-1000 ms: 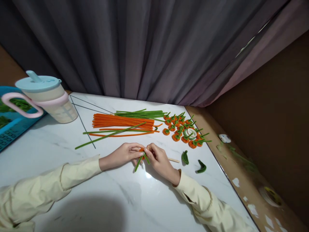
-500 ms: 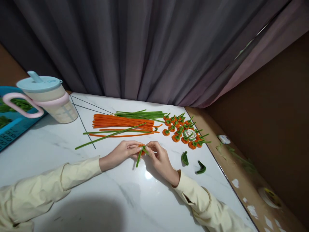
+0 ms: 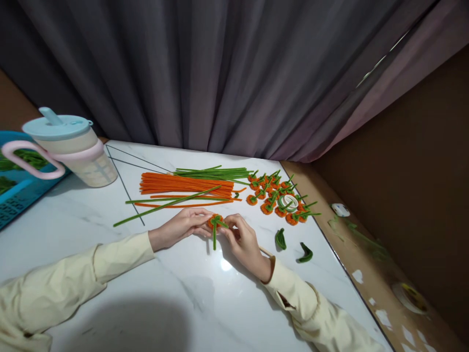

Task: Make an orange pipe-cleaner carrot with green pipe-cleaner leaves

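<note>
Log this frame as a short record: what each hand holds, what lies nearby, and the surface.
left hand: pinches orange pipe-cleaner flower
right hand: fingers grip the flower's green stem
near: orange pipe cleaners, green pipe cleaners, finished flowers, tape roll, two bent green pieces
far left: lidded cup, blue basket
surface: white marble table

A small orange pipe-cleaner flower (image 3: 213,221), a flat fuzzy coil with green pipe-cleaner ends crossing over it, sits just above the white marble table between the fingertips of both hands. One green end hangs straight down toward the person as a short stem (image 3: 214,238), while a shorter green tip juts out to the right. The coil faces up toward the camera.
</note>
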Demonstrator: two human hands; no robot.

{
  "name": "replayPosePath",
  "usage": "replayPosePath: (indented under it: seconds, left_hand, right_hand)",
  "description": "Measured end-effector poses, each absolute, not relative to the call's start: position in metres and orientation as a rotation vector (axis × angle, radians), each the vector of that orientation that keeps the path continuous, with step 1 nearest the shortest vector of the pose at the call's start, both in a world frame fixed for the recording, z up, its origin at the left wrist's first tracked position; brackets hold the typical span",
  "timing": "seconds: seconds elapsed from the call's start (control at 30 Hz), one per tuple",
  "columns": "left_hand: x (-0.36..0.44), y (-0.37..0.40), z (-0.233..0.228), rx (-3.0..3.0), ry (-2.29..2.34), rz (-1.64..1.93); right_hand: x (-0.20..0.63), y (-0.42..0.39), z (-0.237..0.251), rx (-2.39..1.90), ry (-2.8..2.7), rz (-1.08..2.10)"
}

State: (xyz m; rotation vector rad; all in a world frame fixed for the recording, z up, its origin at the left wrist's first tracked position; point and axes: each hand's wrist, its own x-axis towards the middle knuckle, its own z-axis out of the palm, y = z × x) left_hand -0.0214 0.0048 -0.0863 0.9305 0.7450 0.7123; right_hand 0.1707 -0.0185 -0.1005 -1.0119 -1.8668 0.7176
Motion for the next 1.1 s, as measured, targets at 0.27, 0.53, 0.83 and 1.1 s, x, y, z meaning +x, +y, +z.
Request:
replayPosePath:
  seconds: [0.27,0.53,0.83,1.1]
  left_hand:
    - [-0.025,0.009,-0.088,0.853,0.686,0.668]
    - [-0.025,0.011,-0.094,0.688,0.571,0.557]
    - [-0.020,0.002,-0.096,0.573,0.528,0.516]
    - [-0.017,0.000,-0.094,0.500,0.543,0.551]
  right_hand:
    - [0.173,-0.016,-0.094,-0.788,-1.973,0.623]
    - [0.173,-0.020,-0.090,-0.717,-1.967,0.585]
    - [0.174,-0.023,-0.092,-0.692,-2.009,0.583]
    - [0.174,-0.024,-0.094,-0.716,-2.008,0.533]
